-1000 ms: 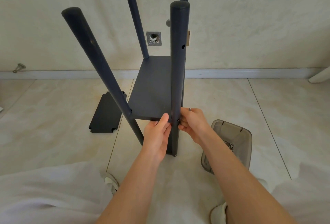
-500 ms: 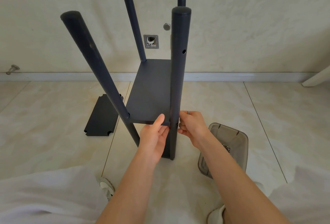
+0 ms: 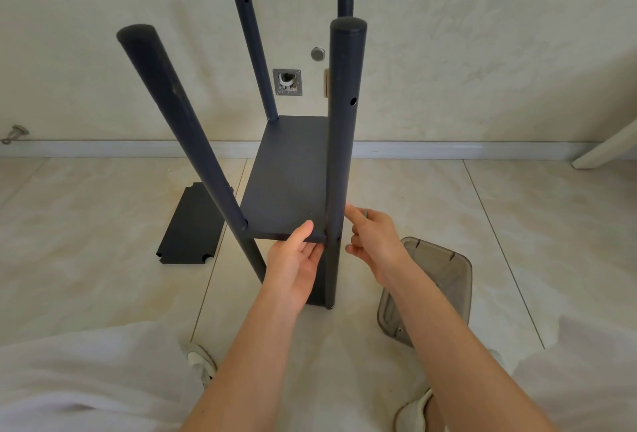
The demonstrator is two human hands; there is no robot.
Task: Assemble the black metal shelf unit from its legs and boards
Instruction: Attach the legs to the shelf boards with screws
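Shelf unit, part-built, standing on the floor by the wall: four legs [image 3: 341,156] upright, one fitted board [image 3: 289,183] between them, spare board [image 3: 193,225] lying unmounted at left, left hand [image 3: 293,266] pinching the fitted board's front edge, right hand [image 3: 375,245] half-curled beside it, contents indeterminable.

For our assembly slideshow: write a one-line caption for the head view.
Left hand pinches the front edge of the board; right hand touches the near right leg at the joint.
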